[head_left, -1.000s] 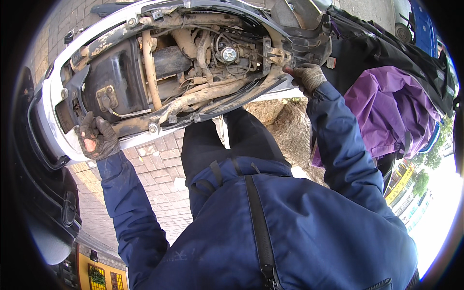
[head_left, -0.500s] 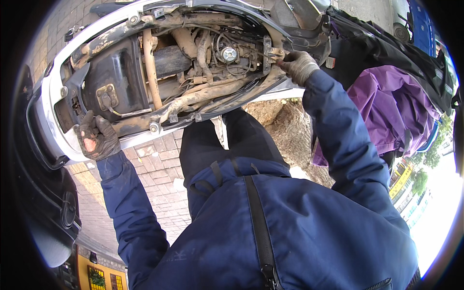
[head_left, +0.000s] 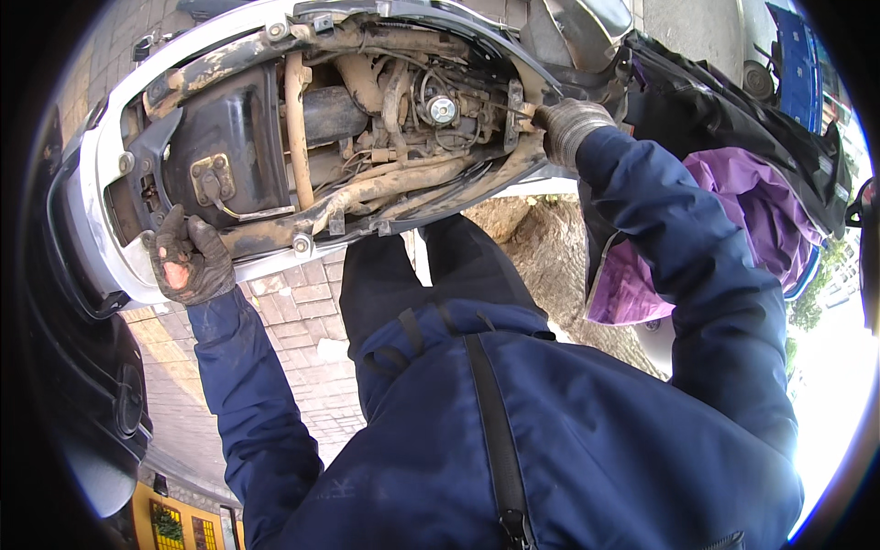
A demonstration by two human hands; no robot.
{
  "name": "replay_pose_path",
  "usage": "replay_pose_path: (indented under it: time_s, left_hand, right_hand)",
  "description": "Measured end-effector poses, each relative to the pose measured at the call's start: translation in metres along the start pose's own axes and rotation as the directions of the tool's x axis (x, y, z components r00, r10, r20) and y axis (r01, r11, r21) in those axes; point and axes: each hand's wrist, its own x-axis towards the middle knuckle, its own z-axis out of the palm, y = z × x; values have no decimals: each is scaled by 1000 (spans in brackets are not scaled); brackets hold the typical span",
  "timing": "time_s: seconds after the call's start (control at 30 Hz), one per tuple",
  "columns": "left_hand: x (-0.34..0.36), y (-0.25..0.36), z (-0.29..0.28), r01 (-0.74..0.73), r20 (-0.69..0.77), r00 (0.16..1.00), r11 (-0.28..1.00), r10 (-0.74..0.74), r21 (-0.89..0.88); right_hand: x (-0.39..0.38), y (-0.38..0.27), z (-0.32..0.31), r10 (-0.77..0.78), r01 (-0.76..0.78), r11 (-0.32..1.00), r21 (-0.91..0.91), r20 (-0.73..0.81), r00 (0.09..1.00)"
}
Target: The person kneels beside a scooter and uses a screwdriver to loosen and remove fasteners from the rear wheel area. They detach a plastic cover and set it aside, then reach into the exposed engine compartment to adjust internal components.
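Before me is a scooter with its seat off, its white body panel surrounding a muddy tube frame. My left hand, in a dirty, torn glove, rests at the panel's near rear edge, its fingers half bent and apart. It is nearest the black tank. At the frame's front end, my gloved right hand is closed around a thin rod-like tool, whose tip points into the engine bay. The fist hides most of it. A round silver-topped part sits among hoses and cables to its left.
Black and purple cloth covers drape over the scooter's front on the right. A rough tree trunk stands beside my legs. Brick paving lies below. On the left is another vehicle's black seat; a blue vehicle stands far right.
My right forearm has swung outward and the right fist has turned, staying at the frame's front end. The left hand keeps its place. The view has shifted slightly.
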Motion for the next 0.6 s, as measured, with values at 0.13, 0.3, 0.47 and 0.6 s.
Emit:
replay_pose_path:
  time_s: [0.13,0.3,0.47,0.6]
  left_hand:
    - [-1,-2,-1,-24,15,1000,999,24,30]
    - [-1,-1,-1,15,22,1000,1000,-16,20]
    - [0,-2,-2,10,36,999,997,-13,76]
    - [-1,-4,-3,15,26,1000,999,-16,50]
  right_hand:
    - [-5,11,3,139,91,777,623,-311,940]
    - [-13,8,2,152,-379,30,925,370,916]
    - [-14,-1,8,-121,121,993,1,-63,991]
    - [-20,3,17,216,170,690,703,-425,879]
